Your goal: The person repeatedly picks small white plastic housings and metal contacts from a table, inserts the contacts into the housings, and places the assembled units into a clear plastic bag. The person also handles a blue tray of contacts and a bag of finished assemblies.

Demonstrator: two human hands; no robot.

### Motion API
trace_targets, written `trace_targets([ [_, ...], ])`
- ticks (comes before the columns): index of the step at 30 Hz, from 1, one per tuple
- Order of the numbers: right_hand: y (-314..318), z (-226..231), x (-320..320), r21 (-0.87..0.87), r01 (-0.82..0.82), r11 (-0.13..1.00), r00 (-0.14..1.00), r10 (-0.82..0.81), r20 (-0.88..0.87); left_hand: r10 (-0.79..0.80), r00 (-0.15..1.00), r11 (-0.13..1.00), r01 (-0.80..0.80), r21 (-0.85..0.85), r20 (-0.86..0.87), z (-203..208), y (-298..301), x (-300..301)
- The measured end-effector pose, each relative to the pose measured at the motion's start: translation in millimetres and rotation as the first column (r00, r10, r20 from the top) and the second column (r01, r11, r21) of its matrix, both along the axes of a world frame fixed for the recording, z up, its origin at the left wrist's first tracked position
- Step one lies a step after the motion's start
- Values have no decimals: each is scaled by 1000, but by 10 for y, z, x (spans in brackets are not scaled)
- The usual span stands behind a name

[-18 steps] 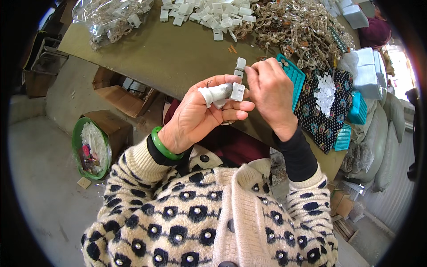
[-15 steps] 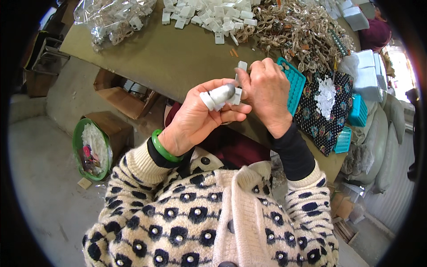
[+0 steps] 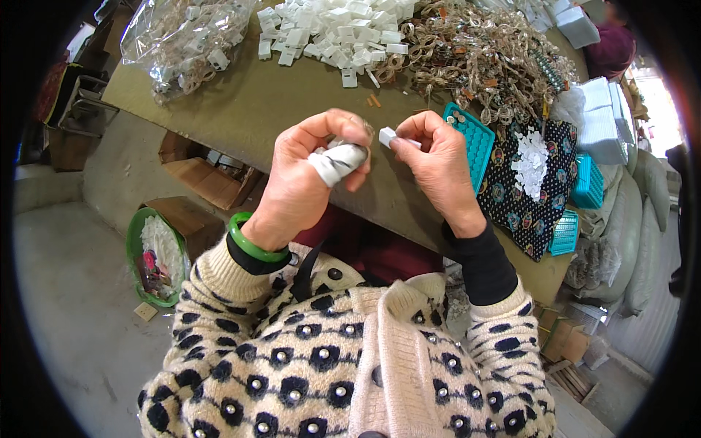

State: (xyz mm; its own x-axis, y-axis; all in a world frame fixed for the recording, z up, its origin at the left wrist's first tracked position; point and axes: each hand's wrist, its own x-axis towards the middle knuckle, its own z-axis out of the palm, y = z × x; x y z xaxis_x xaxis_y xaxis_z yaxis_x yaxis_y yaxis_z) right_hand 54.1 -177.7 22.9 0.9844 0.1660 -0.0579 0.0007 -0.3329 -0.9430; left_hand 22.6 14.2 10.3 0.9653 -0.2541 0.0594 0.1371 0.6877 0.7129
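Observation:
Above the near edge of the table (image 3: 244,120), my right hand (image 3: 443,169) pinches a small white plastic box-shaped piece (image 3: 388,136) between thumb and fingers, its end pointing toward my other hand. Just left of it, my left hand (image 3: 296,168) has its fingers curled in against the thumb, which wears a white wrapping (image 3: 337,162). Whatever lies inside those curled fingers is hidden and a little blurred. A small gap separates the white piece from my left fingertips. Farther back lies a heap of similar white plastic pieces (image 3: 332,33).
Right of that heap is a tangled pile of clear looped bands (image 3: 475,62). A teal tray (image 3: 475,146) and a patterned cloth (image 3: 504,208) bearing white flakes (image 3: 531,164) lie by my right hand. A plastic bag (image 3: 186,44) sits back left; a green basket (image 3: 133,248) stands on the floor.
My hands were together around white pieces and have come apart. My right hand has shifted slightly down with one white piece, while my left fingers have curled upward and inward.

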Motion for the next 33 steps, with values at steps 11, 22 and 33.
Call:
trace_targets([
  [11, -315, 294, -132, 582, 50, 812, 875, 244, -417, -114, 741, 556, -505, 660, 662, 68, -219, 49],
  [22, -375, -17, 519, -825, 262, 501, 530, 640, 557, -38, 975, 999, 29, -42, -221, -6, -192, -8],
  [33, -312, 266, 623, 572, -11, 820, 995, 65, -74, -36, 965, 999, 30, -27, -261, -46, -150, 11],
])
